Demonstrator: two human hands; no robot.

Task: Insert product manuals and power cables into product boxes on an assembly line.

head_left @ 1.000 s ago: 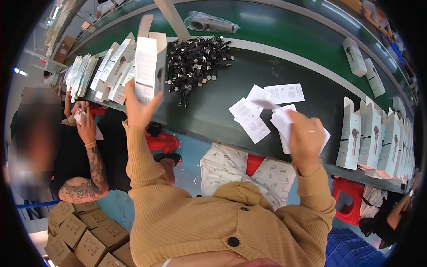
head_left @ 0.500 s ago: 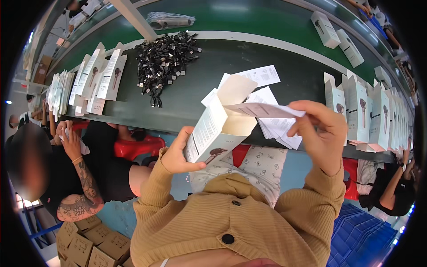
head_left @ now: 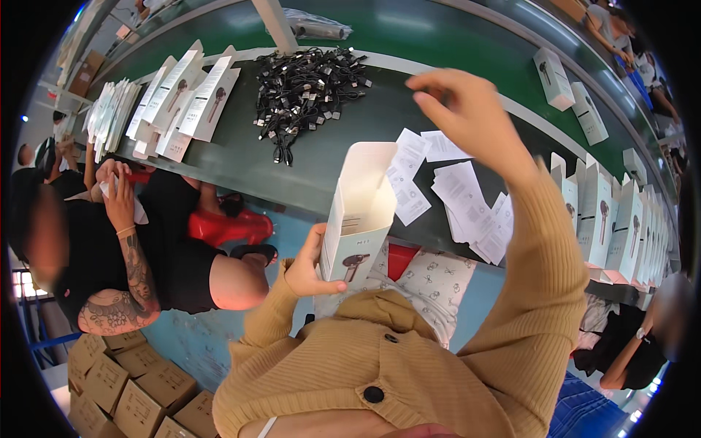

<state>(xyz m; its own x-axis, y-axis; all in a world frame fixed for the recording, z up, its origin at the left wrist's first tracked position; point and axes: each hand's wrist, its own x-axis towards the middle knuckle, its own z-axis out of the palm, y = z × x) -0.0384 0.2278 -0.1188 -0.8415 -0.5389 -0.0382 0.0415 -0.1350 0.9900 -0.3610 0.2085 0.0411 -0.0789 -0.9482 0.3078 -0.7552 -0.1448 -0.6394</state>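
My left hand point(head_left: 308, 269) grips a white carton point(head_left: 361, 241) with a device pictured on its front. The carton stands tilted in front of me, top flap raised and mouth open; some printed lines show just inside. Over the table my right hand point(head_left: 471, 120) is stretched out, fingers bent and apart, with nothing visible in it. A pile of black USB cables point(head_left: 310, 91) lies to the left of that hand. Below it, printed white leaflets point(head_left: 460, 201) are spread loosely on the dark table point(head_left: 241, 157).
Open cartons point(head_left: 208, 106) stand in a group at the left, and more cartons point(head_left: 602, 212) form a row at the right. Closed boxes point(head_left: 553, 79) lie on the green belt point(head_left: 431, 29) beyond. A co-worker point(head_left: 131, 255) sits at my left, near brown boxes point(head_left: 150, 394).
The leaflet has left my right hand, which has moved up and away over the table. My left hand still holds the carton, now more upright. The view has shifted slightly.
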